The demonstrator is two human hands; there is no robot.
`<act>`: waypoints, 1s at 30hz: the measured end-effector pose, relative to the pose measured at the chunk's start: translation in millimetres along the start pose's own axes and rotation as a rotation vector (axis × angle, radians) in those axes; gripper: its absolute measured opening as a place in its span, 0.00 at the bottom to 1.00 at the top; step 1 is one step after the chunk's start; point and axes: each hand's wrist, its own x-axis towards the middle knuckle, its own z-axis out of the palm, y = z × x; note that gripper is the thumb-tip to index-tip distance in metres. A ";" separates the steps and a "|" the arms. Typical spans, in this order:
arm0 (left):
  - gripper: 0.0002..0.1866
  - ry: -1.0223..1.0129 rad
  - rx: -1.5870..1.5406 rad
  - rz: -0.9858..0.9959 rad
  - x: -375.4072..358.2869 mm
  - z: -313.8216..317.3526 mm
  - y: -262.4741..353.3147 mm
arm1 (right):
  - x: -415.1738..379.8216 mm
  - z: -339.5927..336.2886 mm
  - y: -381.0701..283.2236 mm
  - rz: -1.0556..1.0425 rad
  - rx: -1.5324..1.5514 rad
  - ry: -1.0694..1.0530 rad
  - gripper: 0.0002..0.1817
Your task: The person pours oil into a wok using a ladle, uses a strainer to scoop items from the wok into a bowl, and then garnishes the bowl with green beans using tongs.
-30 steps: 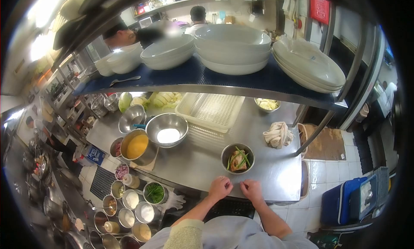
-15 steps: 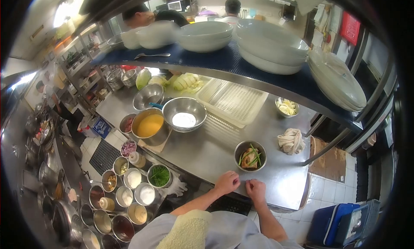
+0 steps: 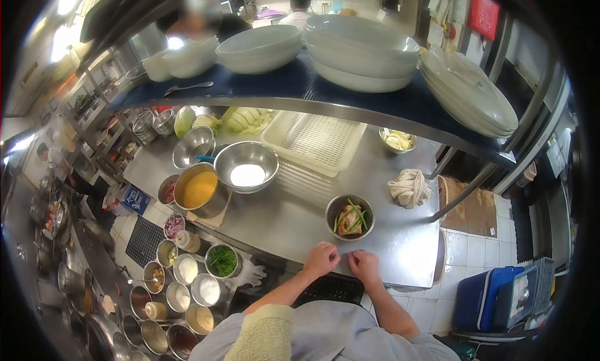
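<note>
My left hand [image 3: 322, 258] rests at the near edge of the steel table [image 3: 281, 220], its fingers curled into a loose fist. Beside it, a small gap away, my right hand [image 3: 364, 265] is also curled closed at the edge. I see nothing held in either one. Just beyond both hands stands a steel bowl [image 3: 329, 225], touched by neither. In it lies a browned piece of food [image 3: 350, 221] with long green stalks [image 3: 356, 210] across it.
A crumpled cloth [image 3: 409, 188] and a bowl of pale pieces [image 3: 397, 140] are on the right. A white perforated tray [image 3: 312, 142], steel bowl [image 3: 247, 164] and pot of orange liquid [image 3: 201, 189] stand farther back. Above hangs a shelf [image 3: 275, 86] with dishes. Several ingredient containers [image 3: 206, 289] sit left.
The view has shifted slightly, so the table and bowls appear farther left. Both hands stay closed at the table edge near the bowl.
</note>
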 end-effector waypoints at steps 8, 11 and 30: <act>0.09 -0.053 0.028 -0.012 -0.3 -3.0 -1.4 | 1.1 4.1 3.5 -0.016 -0.002 -0.030 0.13; 0.09 -0.019 0.047 0.000 1.2 0.8 -0.5 | 1.7 5.8 7.9 -0.022 -0.007 -0.020 0.13; 0.09 -0.037 0.018 -0.016 0.6 -3.9 4.6 | -0.2 0.7 3.5 -0.016 -0.033 -0.023 0.12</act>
